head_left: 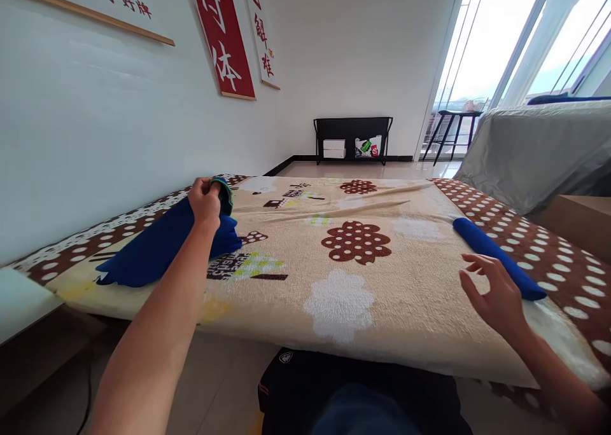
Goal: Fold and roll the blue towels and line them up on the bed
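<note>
At the left of the bed-like surface, my left hand point(206, 201) is closed on a blue cloth point(150, 250), pinching up a part with a green edge. The rest of that cloth lies loosely spread, partly hidden behind my forearm. My right hand point(494, 295) hovers over the right side with fingers apart and holds nothing. Just beyond it lies a rolled-up blue cloth point(496, 257), a neat tube slanting across the edge of the cream blanket point(420, 282). I cannot tell whether my right hand touches the roll.
The blanket has brown and white flower patches and a dotted brown border point(515, 225). A white wall with hanging scrolls point(229, 41) runs along the left. A black rack point(353, 130) stands at the back. On the right are a cardboard box point(580, 222) and grey-covered furniture point(539, 142).
</note>
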The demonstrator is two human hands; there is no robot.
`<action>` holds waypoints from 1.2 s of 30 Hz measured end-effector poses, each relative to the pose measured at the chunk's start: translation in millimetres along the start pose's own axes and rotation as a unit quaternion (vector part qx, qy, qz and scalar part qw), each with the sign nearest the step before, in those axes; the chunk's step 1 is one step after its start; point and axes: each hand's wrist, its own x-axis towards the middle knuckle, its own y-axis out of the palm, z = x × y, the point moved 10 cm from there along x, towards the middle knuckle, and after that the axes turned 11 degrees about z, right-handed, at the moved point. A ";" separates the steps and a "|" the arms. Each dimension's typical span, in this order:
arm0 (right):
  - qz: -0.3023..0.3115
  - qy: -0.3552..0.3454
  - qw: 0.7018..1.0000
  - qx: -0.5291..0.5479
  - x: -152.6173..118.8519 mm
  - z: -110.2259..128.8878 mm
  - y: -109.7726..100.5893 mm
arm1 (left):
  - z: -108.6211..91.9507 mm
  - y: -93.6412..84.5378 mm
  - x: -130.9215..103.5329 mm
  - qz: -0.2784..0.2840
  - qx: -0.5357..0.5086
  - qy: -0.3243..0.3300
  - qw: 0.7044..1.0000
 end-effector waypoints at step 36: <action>0.382 0.028 0.872 0.304 -11.6 177.8 70.4 | -147.6 238.8 -344.9 0.659 -0.055 -0.039 0.749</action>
